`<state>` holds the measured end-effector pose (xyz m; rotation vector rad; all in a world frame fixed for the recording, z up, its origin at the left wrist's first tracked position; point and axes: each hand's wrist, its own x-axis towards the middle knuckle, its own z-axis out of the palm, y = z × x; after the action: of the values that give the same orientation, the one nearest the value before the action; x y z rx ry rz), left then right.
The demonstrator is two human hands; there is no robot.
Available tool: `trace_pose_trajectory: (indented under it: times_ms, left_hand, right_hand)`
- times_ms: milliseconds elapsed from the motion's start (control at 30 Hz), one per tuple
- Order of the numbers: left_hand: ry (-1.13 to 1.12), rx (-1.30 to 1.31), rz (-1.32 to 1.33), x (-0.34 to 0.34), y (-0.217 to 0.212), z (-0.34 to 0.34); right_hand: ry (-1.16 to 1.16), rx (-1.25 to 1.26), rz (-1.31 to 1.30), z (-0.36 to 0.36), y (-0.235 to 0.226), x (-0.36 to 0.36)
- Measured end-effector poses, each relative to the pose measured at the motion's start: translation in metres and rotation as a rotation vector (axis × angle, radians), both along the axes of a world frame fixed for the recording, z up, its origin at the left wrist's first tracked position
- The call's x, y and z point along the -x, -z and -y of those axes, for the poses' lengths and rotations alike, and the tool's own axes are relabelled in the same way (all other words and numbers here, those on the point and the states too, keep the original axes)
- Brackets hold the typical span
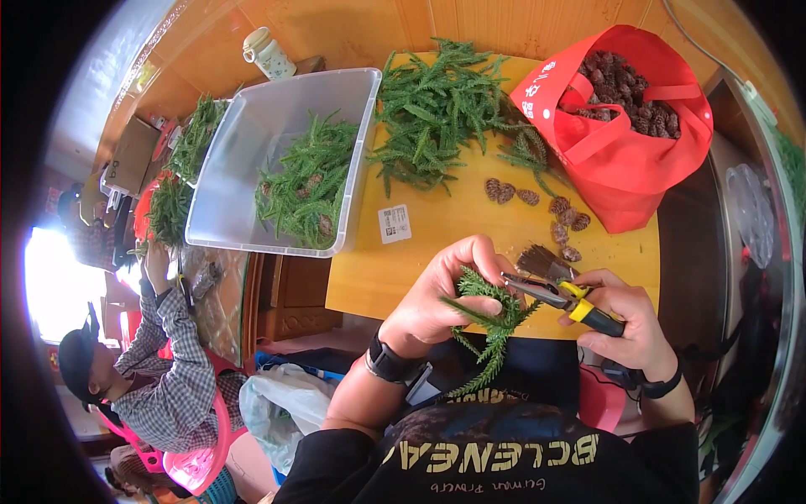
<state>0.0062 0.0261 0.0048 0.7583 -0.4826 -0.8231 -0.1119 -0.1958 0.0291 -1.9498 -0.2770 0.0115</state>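
Note:
My left hand (437, 296) pinches a green artificial pine sprig (494, 338) above the table's near edge. In my right hand (631, 326) is a pair of pliers (601, 319) with yellow and black handles. Their jaws point left, at the sprig's top beside my left fingertips. Whether the jaws touch the sprig I cannot tell. Just behind the pliers lies a dark bundle of thin strands (546, 262), partly hidden by them. Several small brown pine cones (559, 232) lie on the yellow table (445, 244) beyond my hands.
A clear plastic bin (220, 181) holds green sprigs and cones. More sprigs (437, 109) are heaped at the back. A red bag (613, 172) full of cones stands at the right. A white label card (394, 223) lies mid-table. At left, another person (180, 382) handles greenery.

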Motion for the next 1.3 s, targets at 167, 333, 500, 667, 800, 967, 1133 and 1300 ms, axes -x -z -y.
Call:
trace_pose_trajectory:
  times_ms: [167, 333, 500, 667, 800, 967, 1133, 1300]
  left_hand:
    - [-0.021, -0.039, 0.057, -0.004, -0.003, -0.003]
    - [-0.678, -0.445, 1.367, -0.007, -0.01, 0.005]
    - [-0.586, -0.374, 0.951, -0.003, -0.006, 0.002]
    - [-0.292, -0.109, 0.39, -0.005, 0.003, -0.003]
    - [-0.131, -0.044, 0.186, -0.004, 0.002, -0.003]
    - [-0.016, 0.039, 0.095, -0.007, 0.008, -0.003]
    - [-0.067, -0.036, 0.152, -0.006, 0.001, -0.003]
    - [-0.513, -0.331, 0.902, -0.002, -0.007, 0.004]
  right_hand:
    - [0.075, 0.091, 0.036, -0.005, -0.01, 0.003]
    - [0.365, 0.318, -0.126, -0.022, -0.024, 0.006]
    - [0.203, 0.069, -0.049, -0.01, -0.009, 0.006]
    - [0.118, 0.081, -0.051, -0.002, -0.003, 0.005]
    - [0.068, 0.073, -0.014, 0.003, 0.001, 0.003]
    - [0.049, 0.05, 0.001, 0.002, -0.002, 0.001]
    - [0.153, 0.12, 0.025, -0.006, -0.008, 0.002]
    - [0.311, 0.254, -0.001, -0.012, -0.011, 0.005]
